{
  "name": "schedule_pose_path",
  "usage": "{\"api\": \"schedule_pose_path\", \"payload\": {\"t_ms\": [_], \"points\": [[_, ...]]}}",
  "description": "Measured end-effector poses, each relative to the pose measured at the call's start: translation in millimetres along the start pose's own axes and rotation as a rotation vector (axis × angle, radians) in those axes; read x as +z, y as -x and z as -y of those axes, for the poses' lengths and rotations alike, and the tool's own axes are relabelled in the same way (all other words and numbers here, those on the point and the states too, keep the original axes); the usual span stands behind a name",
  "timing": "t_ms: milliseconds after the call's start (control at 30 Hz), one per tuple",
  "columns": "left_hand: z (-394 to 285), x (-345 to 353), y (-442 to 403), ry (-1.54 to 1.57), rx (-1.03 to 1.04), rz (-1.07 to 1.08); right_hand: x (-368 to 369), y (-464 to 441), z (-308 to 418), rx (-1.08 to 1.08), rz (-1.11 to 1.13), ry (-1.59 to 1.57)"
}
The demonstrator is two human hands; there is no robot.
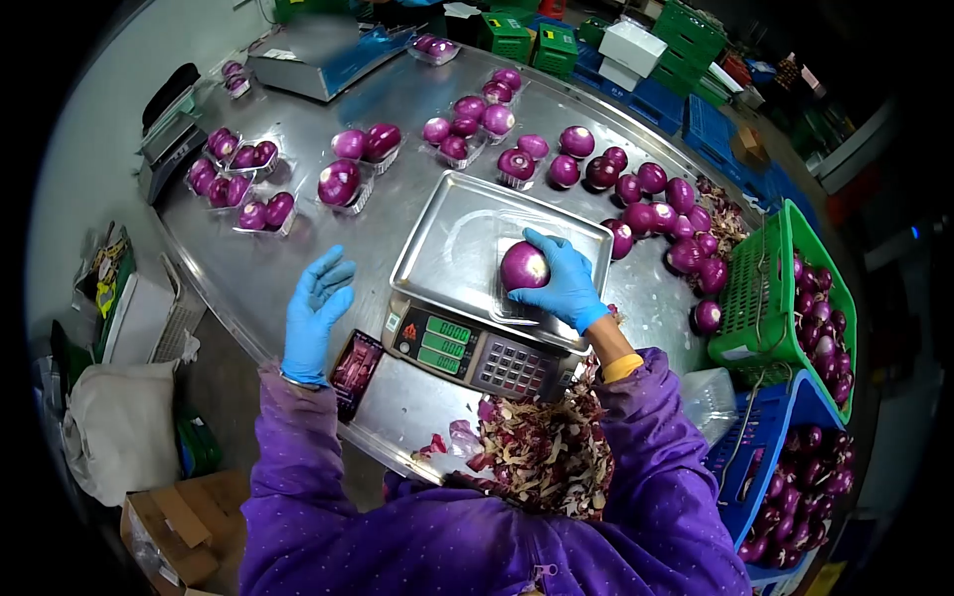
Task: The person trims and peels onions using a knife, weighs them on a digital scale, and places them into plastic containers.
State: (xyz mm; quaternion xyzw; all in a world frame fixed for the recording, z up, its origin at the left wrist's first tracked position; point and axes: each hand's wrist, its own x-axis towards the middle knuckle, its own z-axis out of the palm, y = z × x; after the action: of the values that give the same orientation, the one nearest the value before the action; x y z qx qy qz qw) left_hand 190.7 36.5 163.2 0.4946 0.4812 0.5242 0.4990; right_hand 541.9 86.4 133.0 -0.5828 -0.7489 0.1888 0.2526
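My right hand (564,286), in a blue glove, grips a peeled red onion (523,267) over the metal pan (442,233) of a digital scale. Beneath the onion, part of a clear plastic tray (509,310) shows on the pan; whether the onion touches it I cannot tell. Zeros light up the scale's green display (444,344). To the left of the scale, my left hand (319,313), gloved too, is raised with its fingers apart and nothing in it. Dry onion skins (547,447) are heaped between my body and the scale.
Loose red onions (651,179) lie at the right of the steel table (338,253). Trays of onions (263,214) stand on the left and at the back. A green crate (747,283) and a blue crate (733,477) of onions flank the right edge. A small box (356,370) sits beside the scale.
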Motion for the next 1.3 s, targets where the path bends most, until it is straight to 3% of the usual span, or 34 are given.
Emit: {"api": "schedule_pose_path", "payload": {"t_ms": [67, 167, 400, 633, 833, 933, 1000, 1067, 1133, 1300], "points": [[-1.7, -12.0, 5.2, 0.001, -0.007, -0.055, 2.9, 3.5, -6.7, -0.005, -0.015, 0.026], [-5.1, -18.4, 7.4, 0.011, 0.012, -0.096, -26.8, 10.7, -12.7, -0.172, -0.296, 0.003], [-5.9, 7.1, -25.1, 0.054, 0.056, 0.02, -82.9, 100.5, -38.0, 0.257, -0.551, -0.54], [-9.7, 82.5, -78.1, 0.051, 0.068, 0.331, -72.1, 165.0, -41.8, 0.448, -0.561, -0.653], [5.6, 150.7, -97.4, -0.246, 0.153, 0.572, -61.7, 155.7, -37.9, 0.469, -0.549, -0.684], [26.2, 173.4, -96.0, -0.493, 0.229, 0.811, -54.4, 156.1, -44.7, 0.482, -0.491, -0.677], [49.7, 183.9, -86.9, -0.765, 0.474, 0.741, -42.6, 160.3, -51.6, 0.492, -0.47, -0.631], [54.8, 188.3, -87.0, -0.778, 0.423, 0.706, -29.4, 168.7, -56.6, 0.536, -0.461, -0.492], [67.4, 183.9, -103.8, -0.444, 0.346, 0.755, -21.9, 175.4, -54.4, 0.583, -0.418, -0.448], [48.2, 166.2, -109.8, -0.444, 0.25, 0.608, -44.9, 192.1, -27.3, 0.516, -0.423, -0.459]]}}
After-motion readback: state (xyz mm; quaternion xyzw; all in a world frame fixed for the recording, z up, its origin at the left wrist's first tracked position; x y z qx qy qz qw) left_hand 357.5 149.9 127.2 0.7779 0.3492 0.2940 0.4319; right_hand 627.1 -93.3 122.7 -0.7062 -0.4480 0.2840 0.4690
